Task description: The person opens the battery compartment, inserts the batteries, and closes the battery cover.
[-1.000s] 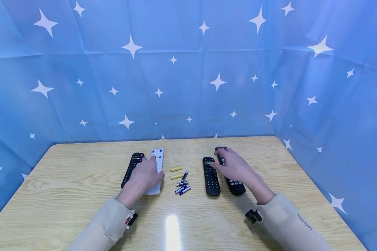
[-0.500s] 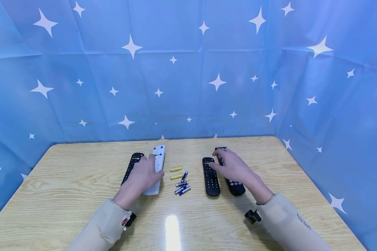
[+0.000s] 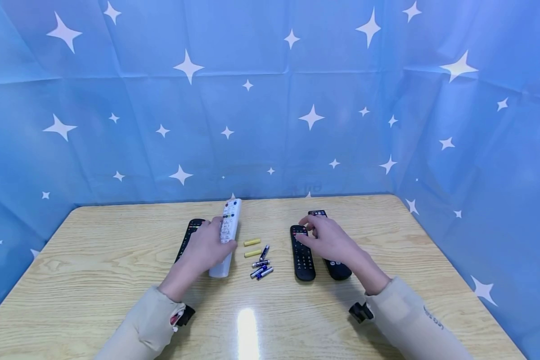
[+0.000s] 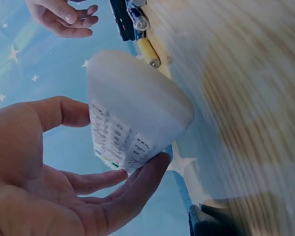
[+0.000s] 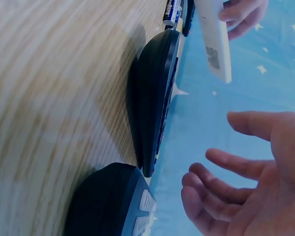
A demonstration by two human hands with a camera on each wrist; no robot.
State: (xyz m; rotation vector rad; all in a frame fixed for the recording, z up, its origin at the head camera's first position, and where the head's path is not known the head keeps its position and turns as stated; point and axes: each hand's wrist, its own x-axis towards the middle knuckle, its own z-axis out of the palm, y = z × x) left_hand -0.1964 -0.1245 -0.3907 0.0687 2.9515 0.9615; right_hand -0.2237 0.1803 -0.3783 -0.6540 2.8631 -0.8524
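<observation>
My left hand (image 3: 205,246) grips a white remote control (image 4: 137,93) by its two long sides, thumb on one and fingers on the other. The remote is raised off the table and its far end tilts up. Just left of it, partly hidden by that hand, lies a black remote (image 3: 190,235). Over two more black remotes hovers my right hand (image 3: 330,241), fingers loosely bent and holding nothing. Of these, the slimmer remote (image 5: 157,93) lies on the left; the thicker remote (image 5: 110,201) is partly covered by the hand in the head view.
Between the hands, two yellow batteries (image 3: 252,242) and several blue-and-silver batteries (image 3: 261,263) lie loose on the wooden table (image 3: 117,240). A blue curtain with white stars (image 3: 270,125) hangs behind the table and along its sides.
My left hand has lifted the white remote off the table, its far end rising and shifting slightly right. My right hand has drifted slightly left above the black remotes.
</observation>
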